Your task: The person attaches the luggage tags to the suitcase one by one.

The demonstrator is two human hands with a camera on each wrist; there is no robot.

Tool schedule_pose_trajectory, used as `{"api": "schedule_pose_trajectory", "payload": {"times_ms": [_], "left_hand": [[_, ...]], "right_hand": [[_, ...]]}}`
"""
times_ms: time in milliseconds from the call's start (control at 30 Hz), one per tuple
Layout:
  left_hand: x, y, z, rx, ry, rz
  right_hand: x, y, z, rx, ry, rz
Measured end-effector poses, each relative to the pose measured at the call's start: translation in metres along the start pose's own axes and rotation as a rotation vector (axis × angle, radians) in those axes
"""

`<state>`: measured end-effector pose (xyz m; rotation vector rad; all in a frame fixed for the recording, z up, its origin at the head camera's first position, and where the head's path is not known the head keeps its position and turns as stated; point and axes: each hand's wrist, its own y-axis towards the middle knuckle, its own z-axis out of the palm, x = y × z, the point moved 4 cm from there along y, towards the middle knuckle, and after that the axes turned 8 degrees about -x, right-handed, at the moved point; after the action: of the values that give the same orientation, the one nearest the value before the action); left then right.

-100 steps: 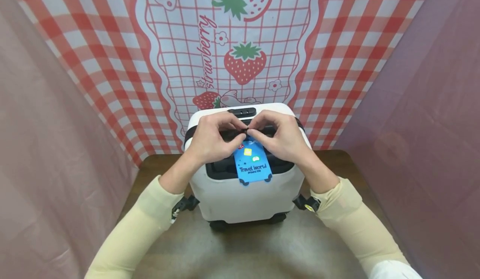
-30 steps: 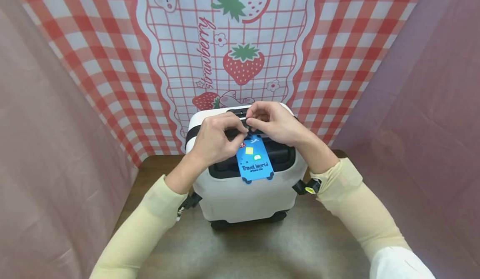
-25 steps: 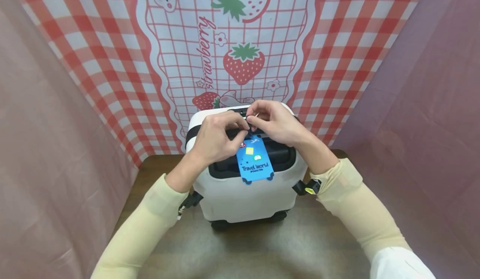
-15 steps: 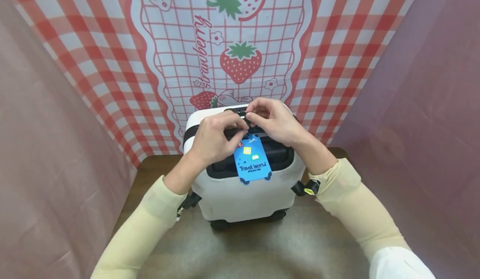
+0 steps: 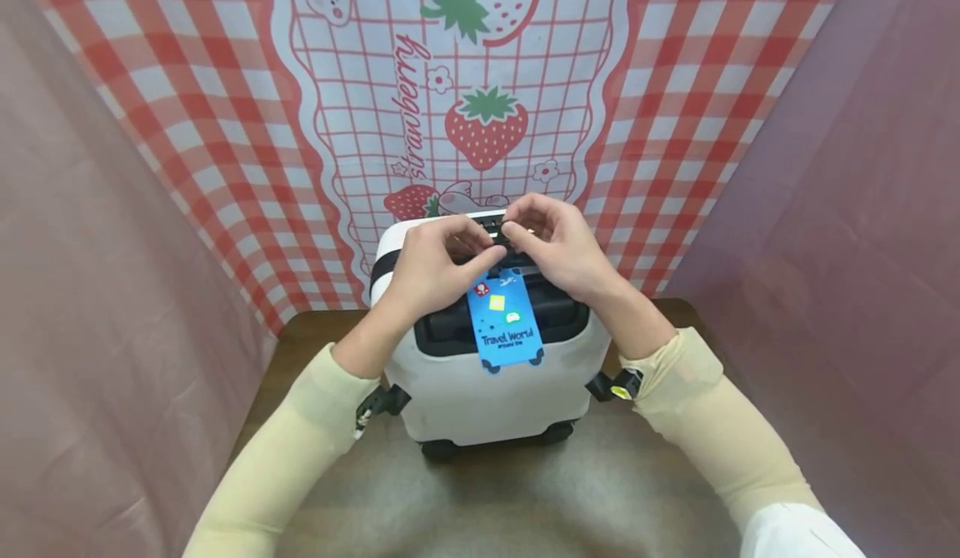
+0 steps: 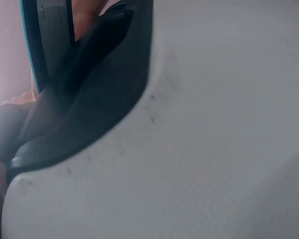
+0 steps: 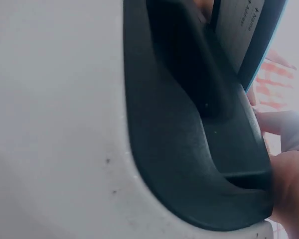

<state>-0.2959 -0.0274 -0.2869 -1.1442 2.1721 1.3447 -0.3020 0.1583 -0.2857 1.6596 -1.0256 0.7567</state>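
A blue luggage tag (image 5: pixel 504 333) printed "Travel World" hangs over the black handle (image 5: pixel 558 312) of a white suitcase (image 5: pixel 498 400). From its top rises a thin dark strap (image 5: pixel 498 270), partly hidden by fingers. My left hand (image 5: pixel 438 262) pinches at this strap, its thumb reaching across just above the tag. On the other side, my right hand (image 5: pixel 566 250) pinches the strap's upper part between thumb and curled fingers. In the right wrist view the tag's back (image 7: pixel 239 30) shows lines for name and address. The left wrist view catches the tag's edge (image 6: pixel 34 50).
The suitcase stands upright on a brown wooden table (image 5: pixel 495 508). Close behind it hangs a strawberry-print checked cloth (image 5: pixel 487 67). Pinkish curtains (image 5: pixel 112 291) close off both sides. A black combination lock (image 5: pixel 491 223) sits on the suitcase top.
Both hands were close together at the strap at first; the right hand has since moved slightly up and right. The left thumb has shifted and straightened. The tag stays nearly in place.
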Motion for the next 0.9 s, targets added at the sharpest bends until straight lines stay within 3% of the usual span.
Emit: {"api": "schedule_pose_trajectory", "payload": {"times_ms": [133,300,400,733,900], "left_hand": [[0.002,0.004,0.001,0.044,-0.001,-0.048],[0.004,0.008,-0.002,0.071,0.015,-0.055],[0.004,0.009,-0.004,0.073,0.017,-0.065],[0.005,0.012,-0.006,0.081,0.021,-0.081],[0.007,0.013,-0.009,0.078,0.059,-0.057]], "right_hand": [[0.002,-0.004,0.001,-0.012,-0.032,-0.095],[0.016,-0.008,0.005,-0.034,-0.174,-0.284],[0.019,-0.009,0.007,-0.068,-0.237,-0.346],[0.028,-0.008,0.012,-0.162,-0.321,-0.443],[0.035,-0.005,0.017,-0.162,-0.355,-0.394]]}}
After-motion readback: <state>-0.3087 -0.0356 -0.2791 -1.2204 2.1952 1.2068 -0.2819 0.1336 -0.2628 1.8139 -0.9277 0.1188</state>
